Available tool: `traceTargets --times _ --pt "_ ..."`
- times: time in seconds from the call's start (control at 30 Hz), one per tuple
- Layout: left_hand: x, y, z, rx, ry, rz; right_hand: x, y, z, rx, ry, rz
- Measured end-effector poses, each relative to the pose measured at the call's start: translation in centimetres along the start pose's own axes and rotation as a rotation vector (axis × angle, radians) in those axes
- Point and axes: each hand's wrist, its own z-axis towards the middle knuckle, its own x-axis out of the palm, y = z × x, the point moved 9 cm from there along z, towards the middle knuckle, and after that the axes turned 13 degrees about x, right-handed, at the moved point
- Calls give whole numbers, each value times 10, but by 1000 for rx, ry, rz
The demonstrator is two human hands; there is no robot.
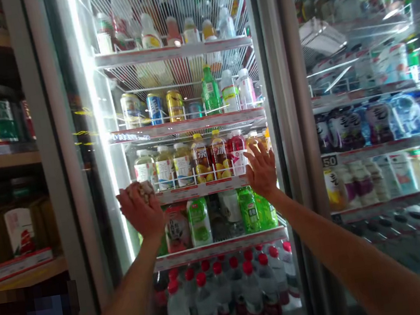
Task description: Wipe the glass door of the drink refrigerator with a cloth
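My left hand point(141, 210) is closed around a small crumpled, pale-and-brown mottled thing point(145, 190), whose kind I cannot make out. It is raised at the left side of a lit drinks fridge, level with a shelf edge point(199, 189). My right hand point(261, 171) is stretched forward with its fingers spread, holding nothing. It covers part of some bottles at the right end of that shelf; whether it touches them I cannot tell. Between my hands stand pale-labelled bottles point(164, 167), yellow-capped dark bottles point(201, 157) and a red bottle point(238, 152).
Green bottles point(199, 222) and a pinkish bottle point(177, 228) stand one shelf lower, with red-capped bottles point(223, 295) at the bottom. Cans point(175, 106) are above. A metal door frame point(293, 113) runs at the right, and wooden shelves point(1, 160) with jars at the left.
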Motion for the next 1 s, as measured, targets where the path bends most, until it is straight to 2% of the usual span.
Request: traceTargets --times 0.07,0.2,0.27,0.3,0.37,0.47,0.5,0.53,0.6,0.67,0.73,0.77,0.87,0.93,1.0 --pt "10 -28 -4 67 33 -51 1 -1 0 6 13 2" --pt "41 -124 -30 495 268 -216 1 -2 0 -2 7 -6" --pt "46 -146 -40 669 335 -238 0 -2 0 -11 -1 -8" --pt "46 -144 -39 707 346 -230 0 -2 0 -16 -2 -7" --pt "42 -119 -21 644 307 -188 0 -1 0 -20 3 -1" --pt "30 -59 19 299 145 -101 1 -1 -1 -15 12 17" --pt "27 -48 27 210 101 -85 1 -2 -1 -9 8 24" --pt "26 -47 31 176 86 -86 1 -3 -1 -4 3 32" --pt "34 -73 29 296 156 -143 0 -4 -1 0 -2 51" --pt "47 -120 12 534 300 -238 -3 -4 0 5 -3 77" --pt "55 -149 -1 604 360 -280 -8 1 0 -3 -3 125" --pt "58 -156 -3 590 360 -287 -10 8 -1 -27 3 162" --pt "61 -157 5 539 323 -294 -11 50 -12 -222 112 325" --pt "57 -143 10 526 288 -278 -5 81 -24 -349 228 406" --pt "50 -121 11 524 280 -240 3 104 -33 -389 291 416"
